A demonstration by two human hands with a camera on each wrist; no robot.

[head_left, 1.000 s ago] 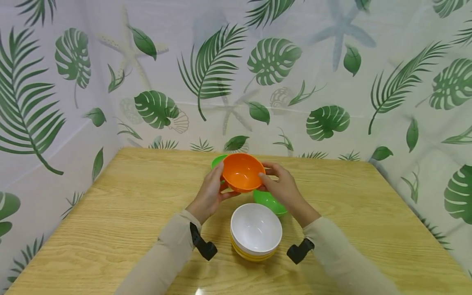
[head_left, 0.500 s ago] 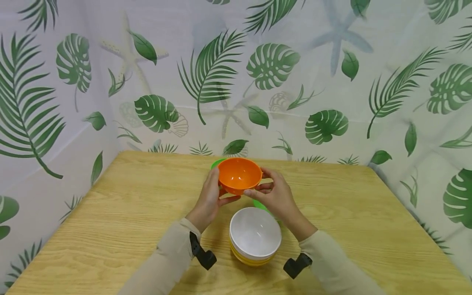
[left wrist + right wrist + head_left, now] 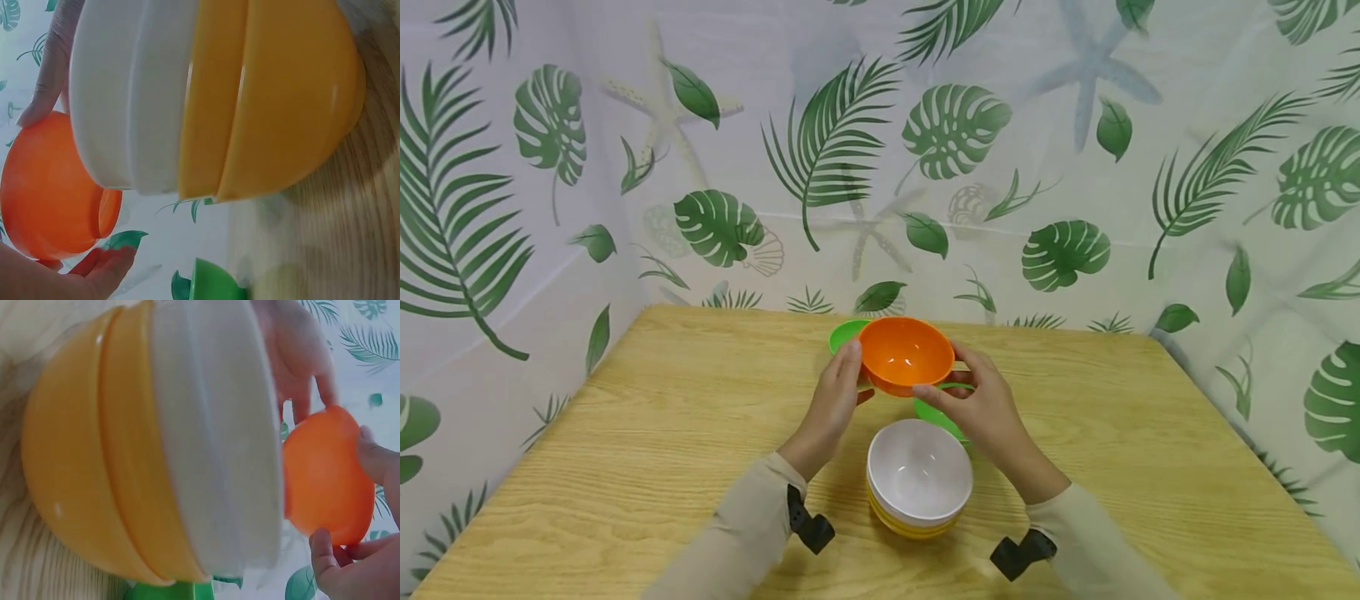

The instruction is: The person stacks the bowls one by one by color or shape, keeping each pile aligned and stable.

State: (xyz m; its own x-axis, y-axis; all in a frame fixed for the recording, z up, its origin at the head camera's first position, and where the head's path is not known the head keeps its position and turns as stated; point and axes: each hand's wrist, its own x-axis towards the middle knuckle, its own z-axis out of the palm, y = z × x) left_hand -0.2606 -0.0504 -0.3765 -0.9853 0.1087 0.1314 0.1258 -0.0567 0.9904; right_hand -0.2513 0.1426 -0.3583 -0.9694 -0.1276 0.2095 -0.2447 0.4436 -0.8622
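An orange bowl [image 3: 907, 357] is held above the table, its inside tilted toward the head camera. My left hand [image 3: 826, 404] grips its left side, thumb near the rim and fingers beneath. On the other side my right hand [image 3: 988, 408] holds it, with the thumb at the front rim and fingers behind. Both wrist views show the orange bowl [image 3: 50, 187] between the two hands. Nearer the person stands a stack of bowls, a white bowl [image 3: 920, 471] on top and yellow bowls [image 3: 917, 527] below; it fills much of both wrist views.
One green bowl [image 3: 936, 415] sits behind the stack, partly covered by my right hand. Another green bowl [image 3: 844, 336] is farther back, partly behind the orange bowl. The wooden table [image 3: 662, 433] meets leaf-patterned cloth [image 3: 820, 275] at the back and sides.
The orange bowl has shifted slightly right over the last half second, with both hands moving along. Compared with one second ago, my right thumb sits lower on the front rim.
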